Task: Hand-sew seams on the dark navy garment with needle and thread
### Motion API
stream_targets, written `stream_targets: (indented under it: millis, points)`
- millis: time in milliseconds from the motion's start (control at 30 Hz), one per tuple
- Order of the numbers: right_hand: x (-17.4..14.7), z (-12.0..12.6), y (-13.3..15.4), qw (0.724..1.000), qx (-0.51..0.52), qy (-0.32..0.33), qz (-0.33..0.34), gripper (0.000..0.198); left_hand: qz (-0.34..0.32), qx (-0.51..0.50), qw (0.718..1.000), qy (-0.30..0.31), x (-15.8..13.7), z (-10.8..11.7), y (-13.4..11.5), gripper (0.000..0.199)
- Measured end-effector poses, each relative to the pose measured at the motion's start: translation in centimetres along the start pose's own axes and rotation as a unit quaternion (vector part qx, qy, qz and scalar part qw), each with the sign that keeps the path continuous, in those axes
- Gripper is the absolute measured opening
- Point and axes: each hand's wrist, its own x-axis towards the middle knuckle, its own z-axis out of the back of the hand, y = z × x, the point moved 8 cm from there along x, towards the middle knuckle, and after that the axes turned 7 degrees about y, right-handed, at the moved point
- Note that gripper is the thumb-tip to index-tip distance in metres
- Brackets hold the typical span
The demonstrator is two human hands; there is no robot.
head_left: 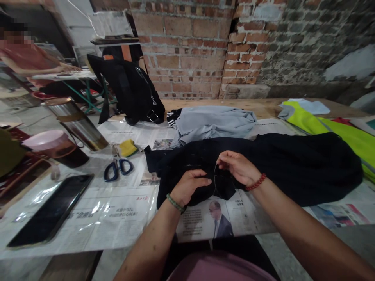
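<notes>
A dark navy garment [293,168] lies spread over the newspaper in front of me. My left hand [189,187], with a green bead bracelet at the wrist, grips the garment's near edge between thumb and fingers. Just to the right and slightly higher, my right hand [236,166] is pinched closed around a thin pale thread [215,177]. The thread loops down from its fingertips to the dark cloth by my left thumb. Whether a needle is between those fingers is too small to tell. A red bead bracelet circles my right wrist.
Blue-handled scissors [117,168] and a yellow sponge [128,148] lie left of the garment, near a phone [52,210], a lidded cup [58,148] and a steel flask [77,125]. Behind are a black backpack [129,89], grey clothing [216,123] and a neon-yellow vest [328,132]. Another person [32,58] sits far left.
</notes>
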Motion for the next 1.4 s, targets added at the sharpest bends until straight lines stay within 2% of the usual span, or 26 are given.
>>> stream_targets:
  millis: [133,300,400,600,867,1067,1400]
  points:
    - [0.5,-0.9,0.8,0.998,0.024,0.057,-0.006,0.015,-0.006,-0.023,1.0,-0.002,-0.1,0.1,-0.2,0.015]
    - [1.8,-1.0,2.4,0.995,0.076,0.062,-0.01,0.002,-0.021,-0.038,0.999,-0.022,-0.1,0.7,-0.5,0.015]
    - [2.6,-0.6,3.5,0.993,0.092,0.066,-0.013,0.01,-0.028,-0.043,0.998,-0.042,-0.1,1.1,-0.5,0.016]
    - [4.1,1.1,6.8,0.997,0.069,0.032,0.022,0.014,-0.033,-0.032,0.997,-0.06,0.0,1.4,-0.6,0.013]
    - [6.2,3.3,11.0,0.996,-0.013,-0.013,0.086,0.011,-0.019,-0.049,0.997,-0.059,0.0,1.5,-0.3,0.013]
    - [6.9,5.0,12.9,0.987,-0.048,-0.053,0.141,0.005,-0.013,-0.06,0.997,-0.048,-0.1,1.3,-0.2,0.013]
    - [7.2,6.4,14.5,0.968,-0.078,-0.105,0.212,0.004,-0.015,-0.055,0.997,-0.049,-0.1,1.3,-0.2,0.013]
